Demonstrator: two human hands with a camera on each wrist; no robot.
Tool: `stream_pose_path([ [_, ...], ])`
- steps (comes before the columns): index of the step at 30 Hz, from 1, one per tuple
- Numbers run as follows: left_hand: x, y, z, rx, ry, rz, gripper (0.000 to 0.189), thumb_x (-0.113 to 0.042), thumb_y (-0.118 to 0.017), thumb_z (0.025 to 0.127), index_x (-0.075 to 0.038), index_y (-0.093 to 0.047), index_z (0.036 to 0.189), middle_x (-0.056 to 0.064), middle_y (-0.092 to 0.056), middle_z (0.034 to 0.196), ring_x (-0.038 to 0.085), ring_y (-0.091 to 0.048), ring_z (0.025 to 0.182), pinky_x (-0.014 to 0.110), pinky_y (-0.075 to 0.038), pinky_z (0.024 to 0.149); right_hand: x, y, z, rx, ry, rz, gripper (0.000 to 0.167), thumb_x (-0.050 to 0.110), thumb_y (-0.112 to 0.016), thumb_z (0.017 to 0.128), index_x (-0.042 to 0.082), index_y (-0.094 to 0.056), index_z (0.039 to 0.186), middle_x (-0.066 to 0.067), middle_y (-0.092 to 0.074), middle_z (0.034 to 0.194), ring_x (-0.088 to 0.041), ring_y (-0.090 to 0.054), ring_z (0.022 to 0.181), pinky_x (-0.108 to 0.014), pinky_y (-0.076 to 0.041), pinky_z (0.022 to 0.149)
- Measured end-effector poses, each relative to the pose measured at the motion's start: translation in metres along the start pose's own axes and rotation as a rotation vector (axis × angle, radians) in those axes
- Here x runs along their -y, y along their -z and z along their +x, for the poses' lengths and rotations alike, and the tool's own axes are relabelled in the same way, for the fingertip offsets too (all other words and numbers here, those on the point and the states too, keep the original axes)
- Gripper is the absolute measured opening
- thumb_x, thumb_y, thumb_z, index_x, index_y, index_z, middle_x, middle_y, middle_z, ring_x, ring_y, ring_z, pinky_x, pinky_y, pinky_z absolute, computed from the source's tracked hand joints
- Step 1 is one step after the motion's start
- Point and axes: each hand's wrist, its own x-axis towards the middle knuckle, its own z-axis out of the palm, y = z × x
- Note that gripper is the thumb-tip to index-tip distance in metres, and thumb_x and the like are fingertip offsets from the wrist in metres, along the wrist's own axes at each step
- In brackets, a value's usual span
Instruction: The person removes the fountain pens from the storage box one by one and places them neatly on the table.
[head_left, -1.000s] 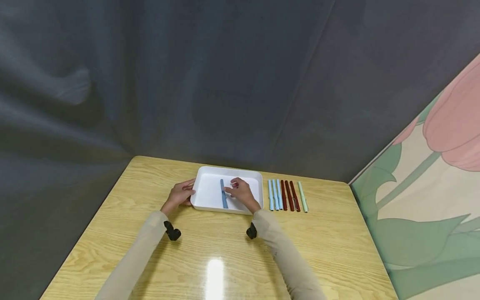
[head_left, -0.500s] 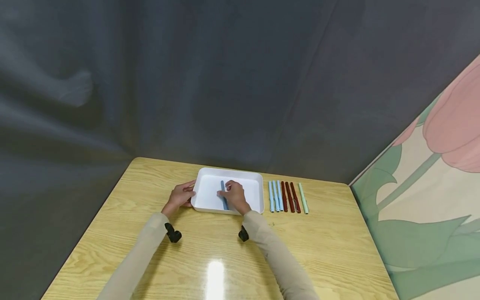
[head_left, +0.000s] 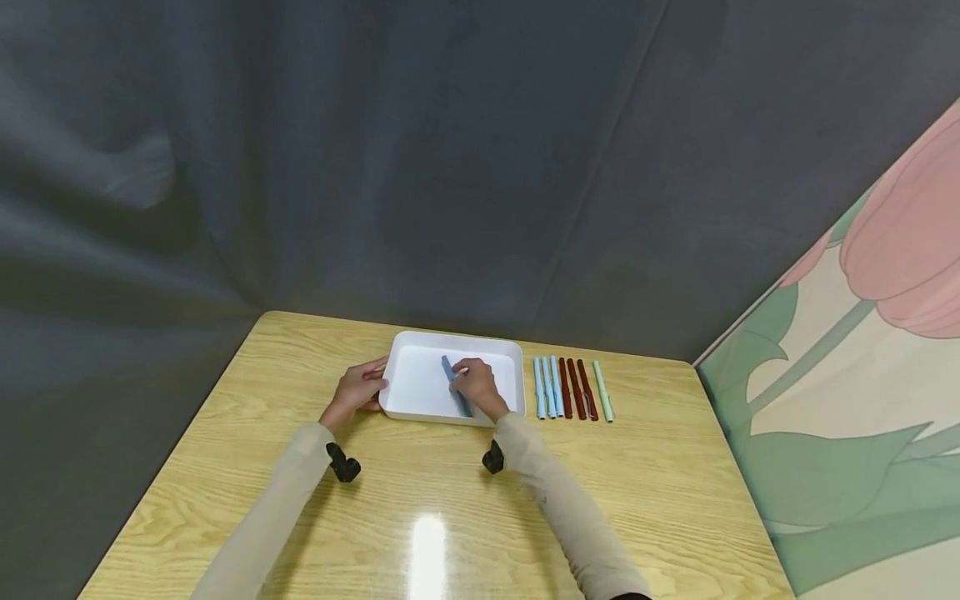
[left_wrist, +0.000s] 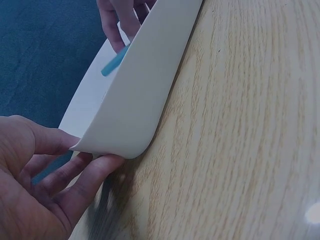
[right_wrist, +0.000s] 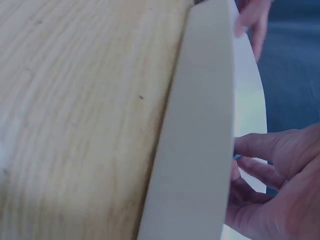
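Observation:
A white rectangular tray (head_left: 417, 392) lies near the back of the table. My left hand (head_left: 357, 392) holds its left end, thumb at the rim and fingers against the outer wall, as the left wrist view (left_wrist: 55, 170) shows. Inside the tray is a slim blue pen-like stick (head_left: 447, 365), slanting with its far end to the left. My right hand (head_left: 477, 387) reaches over the tray and pinches the stick around its middle, hiding part of it. In the right wrist view the tray's front wall (right_wrist: 200, 120) hides the stick and the fingertips of my right hand (right_wrist: 280, 180).
Right of the tray, similar sticks lie side by side on the wooden table (head_left: 420, 467): light blue ones (head_left: 548, 388), dark red ones (head_left: 578, 389) and a pale green one (head_left: 604, 392). A dark curtain (head_left: 450, 167) hangs behind the table. A flower-patterned panel (head_left: 847, 392) stands at right.
My right hand went left over the stick, took hold of it, then shifted slightly right. The stick now slants more, its near end further right. My left hand stays on the tray.

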Motion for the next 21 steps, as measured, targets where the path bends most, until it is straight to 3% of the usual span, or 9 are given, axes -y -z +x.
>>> stream_pose_path([
  [9,-0.003,0.000,0.000,-0.011,0.020,0.013,0.057,-0.005,-0.062,0.101,-0.013,-0.051,0.157,0.025,-0.060,0.145,0.016,-0.072,0.087,0.025,-0.059,0.054,-0.011,0.025,0.005,0.011,-0.012,0.177,0.028,0.000,-0.078,0.088,-0.002,-0.077,0.115,-0.017,-0.077,0.093,-0.013,-0.064,0.067,-0.024,-0.054,0.056],
  [13,-0.005,0.000,0.000,0.000,0.009,0.017,0.057,-0.006,-0.061,0.102,-0.013,-0.050,0.157,0.026,-0.060,0.145,0.016,-0.072,0.088,0.025,-0.059,0.055,-0.016,0.039,0.008,0.007,-0.025,0.264,0.027,-0.001,-0.078,0.089,-0.003,-0.075,0.117,-0.017,-0.075,0.092,-0.012,-0.066,0.068,-0.029,-0.061,0.062],
  [21,-0.003,0.002,-0.002,0.012,0.005,0.020,0.057,-0.006,-0.061,0.102,-0.012,-0.049,0.158,0.027,-0.059,0.145,0.014,-0.071,0.083,0.025,-0.058,0.053,-0.032,0.069,0.007,0.095,-0.054,0.413,0.034,0.004,-0.072,0.097,-0.006,-0.067,0.129,-0.017,-0.075,0.100,-0.018,-0.073,0.081,-0.044,-0.065,0.078],
])
